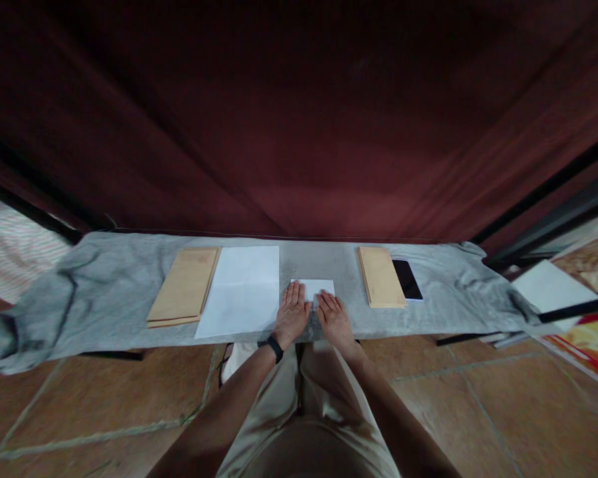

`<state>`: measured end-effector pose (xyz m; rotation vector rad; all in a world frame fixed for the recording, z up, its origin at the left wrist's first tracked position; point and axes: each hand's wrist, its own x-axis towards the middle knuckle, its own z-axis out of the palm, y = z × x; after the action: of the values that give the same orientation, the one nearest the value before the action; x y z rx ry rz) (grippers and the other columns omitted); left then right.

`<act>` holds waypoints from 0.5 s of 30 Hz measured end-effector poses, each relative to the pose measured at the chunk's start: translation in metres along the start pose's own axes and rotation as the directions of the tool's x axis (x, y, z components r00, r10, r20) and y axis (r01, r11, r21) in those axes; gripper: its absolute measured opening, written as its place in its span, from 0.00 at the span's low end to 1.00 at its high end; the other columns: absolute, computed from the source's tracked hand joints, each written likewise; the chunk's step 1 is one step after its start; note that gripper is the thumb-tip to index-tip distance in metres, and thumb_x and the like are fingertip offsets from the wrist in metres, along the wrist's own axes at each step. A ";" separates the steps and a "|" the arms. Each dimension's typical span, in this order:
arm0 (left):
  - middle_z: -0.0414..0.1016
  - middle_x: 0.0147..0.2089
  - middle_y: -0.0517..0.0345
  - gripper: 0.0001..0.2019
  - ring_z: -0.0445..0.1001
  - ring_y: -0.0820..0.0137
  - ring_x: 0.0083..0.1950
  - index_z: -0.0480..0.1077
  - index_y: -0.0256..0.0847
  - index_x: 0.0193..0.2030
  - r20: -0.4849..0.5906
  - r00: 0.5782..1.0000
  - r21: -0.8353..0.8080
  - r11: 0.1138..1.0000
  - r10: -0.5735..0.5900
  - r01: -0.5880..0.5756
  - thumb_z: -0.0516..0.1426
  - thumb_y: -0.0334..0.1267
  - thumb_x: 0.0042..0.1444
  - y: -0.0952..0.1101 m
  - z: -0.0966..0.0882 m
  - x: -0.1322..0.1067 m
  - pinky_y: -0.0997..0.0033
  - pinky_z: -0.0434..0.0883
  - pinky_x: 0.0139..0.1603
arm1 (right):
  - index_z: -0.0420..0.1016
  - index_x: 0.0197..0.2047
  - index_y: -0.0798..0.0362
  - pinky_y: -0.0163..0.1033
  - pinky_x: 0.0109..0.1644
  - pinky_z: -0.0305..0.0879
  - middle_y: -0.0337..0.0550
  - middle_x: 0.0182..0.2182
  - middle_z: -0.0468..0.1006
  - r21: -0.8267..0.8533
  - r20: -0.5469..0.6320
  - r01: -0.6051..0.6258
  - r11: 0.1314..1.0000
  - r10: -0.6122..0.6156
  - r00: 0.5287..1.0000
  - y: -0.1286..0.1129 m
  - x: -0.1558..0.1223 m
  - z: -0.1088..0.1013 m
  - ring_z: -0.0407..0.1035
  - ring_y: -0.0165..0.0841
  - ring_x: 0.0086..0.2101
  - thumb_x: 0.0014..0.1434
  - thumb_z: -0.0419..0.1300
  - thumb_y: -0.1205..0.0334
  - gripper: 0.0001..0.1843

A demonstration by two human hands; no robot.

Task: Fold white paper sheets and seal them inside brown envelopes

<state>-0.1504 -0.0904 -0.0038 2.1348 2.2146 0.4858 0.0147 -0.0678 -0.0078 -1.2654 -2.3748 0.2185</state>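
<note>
A small white piece of paper [315, 285], which looks folded, lies on the grey cloth in front of me. My left hand [293, 313] rests flat on its left part with fingers stretched out. On its right part lies my right hand [333, 318], also flat with the fingers extended. The palms hide the near edge of the paper. Just left of my left hand are large white sheets of paper [242, 292], with a faint crease across the middle.
Brown envelopes [183, 285] are stacked at the left, and a smaller brown stack [381, 277] lies at the right beside a dark-screened phone [407, 280]. Grey cloth [443, 292] covers the narrow table. A dark red curtain [319, 166] hangs behind it.
</note>
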 end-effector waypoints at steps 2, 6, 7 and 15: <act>0.51 0.76 0.35 0.30 0.48 0.54 0.78 0.54 0.25 0.73 -0.017 1.000 0.005 1.000 -0.003 0.003 0.45 0.40 0.69 0.000 0.003 -0.001 0.49 0.53 0.75 | 0.66 0.68 0.57 0.52 0.70 0.52 0.54 0.67 0.66 -0.024 -0.019 -0.076 0.997 0.075 0.997 0.007 0.006 -0.002 0.59 0.42 0.66 0.72 0.47 0.60 0.25; 0.50 0.77 0.36 0.30 0.47 0.54 0.78 0.53 0.26 0.73 -0.036 0.999 0.020 1.000 -0.002 0.002 0.46 0.41 0.68 0.003 0.005 -0.003 0.50 0.53 0.75 | 0.65 0.68 0.60 0.54 0.65 0.57 0.59 0.66 0.67 -0.060 -0.033 -0.273 0.960 0.272 0.962 0.013 0.020 -0.009 0.62 0.48 0.63 0.69 0.50 0.60 0.27; 0.50 0.77 0.37 0.30 0.47 0.54 0.78 0.53 0.27 0.73 -0.037 0.999 0.027 1.000 -0.006 0.007 0.47 0.41 0.68 0.004 0.005 -0.003 0.49 0.52 0.76 | 0.65 0.68 0.59 0.53 0.63 0.59 0.59 0.64 0.69 -0.058 -0.021 -0.316 0.947 0.315 0.949 0.013 0.024 -0.011 0.64 0.48 0.61 0.68 0.51 0.60 0.27; 0.51 0.77 0.38 0.30 0.48 0.55 0.78 0.54 0.28 0.73 -0.030 0.999 0.028 0.999 -0.033 0.034 0.47 0.40 0.68 0.009 -0.001 -0.005 0.48 0.52 0.76 | 0.77 0.48 0.57 0.44 0.52 0.65 0.54 0.41 0.80 0.365 0.066 -0.503 0.783 0.518 0.853 0.021 0.057 -0.013 0.71 0.45 0.47 0.55 0.59 0.65 0.17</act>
<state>-0.1420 -0.0952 -0.0018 2.1141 2.2823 0.4901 0.0082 -0.0101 0.0143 -1.6669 -1.7828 0.7651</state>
